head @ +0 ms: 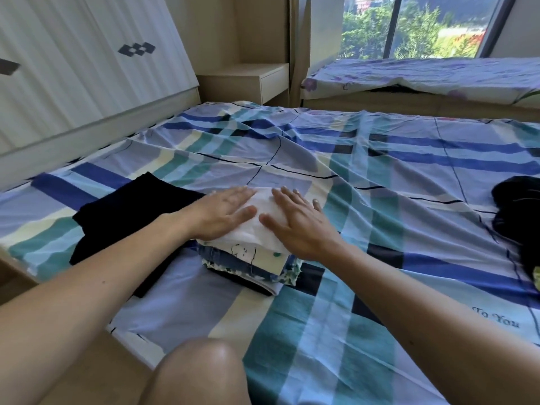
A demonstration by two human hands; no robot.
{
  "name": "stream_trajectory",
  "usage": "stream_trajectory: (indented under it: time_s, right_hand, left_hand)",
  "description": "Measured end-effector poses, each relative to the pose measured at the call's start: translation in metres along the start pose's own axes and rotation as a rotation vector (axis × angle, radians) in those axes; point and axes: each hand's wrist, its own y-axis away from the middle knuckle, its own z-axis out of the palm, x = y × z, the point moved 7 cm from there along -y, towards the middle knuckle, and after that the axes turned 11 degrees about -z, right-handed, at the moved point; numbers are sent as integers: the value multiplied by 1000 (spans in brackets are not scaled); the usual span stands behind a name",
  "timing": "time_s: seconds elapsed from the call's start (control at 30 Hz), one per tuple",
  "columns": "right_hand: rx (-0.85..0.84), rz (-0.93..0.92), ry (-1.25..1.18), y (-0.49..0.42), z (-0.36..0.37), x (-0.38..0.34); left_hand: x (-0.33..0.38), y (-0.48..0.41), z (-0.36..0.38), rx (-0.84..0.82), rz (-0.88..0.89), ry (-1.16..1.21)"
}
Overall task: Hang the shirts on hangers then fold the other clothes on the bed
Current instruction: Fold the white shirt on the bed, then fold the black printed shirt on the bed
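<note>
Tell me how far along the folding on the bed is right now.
Done: a stack of folded clothes sits on the bed, with a black garment laid flat beside it. In hand: the left hand and right hand press flat on the white piece on top. To do: a dark heap at the right edge looks unfolded.

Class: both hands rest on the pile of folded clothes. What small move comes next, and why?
Probably move the right hand toward the crumpled black garment at far right: the white folded cloth lies flat atop the stack of folded clothes under it and the left hand, while that garment looks unfolded.
</note>
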Motion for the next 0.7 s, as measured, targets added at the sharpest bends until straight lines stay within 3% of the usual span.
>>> stream_trajectory:
  time_s: [0.07, 0.2, 0.33, 0.57, 0.7]
  right_hand:
    - [90, -28, -47, 4, -20, -7]
    - [254, -28, -89, 34, -79, 2]
    - [370, 49, -42, 98, -137, 42]
    - [555, 477, 236, 266, -218, 176]
    - [408, 850, 310, 347, -230, 256]
  left_hand:
    - [9, 5, -21, 125, -2, 8]
    - [81, 26, -55, 337, 138, 252]
    - [178, 48, -48, 422, 262, 484]
    - [324, 66, 42, 96, 468, 588]
    - [344, 66, 78, -10, 455, 604]
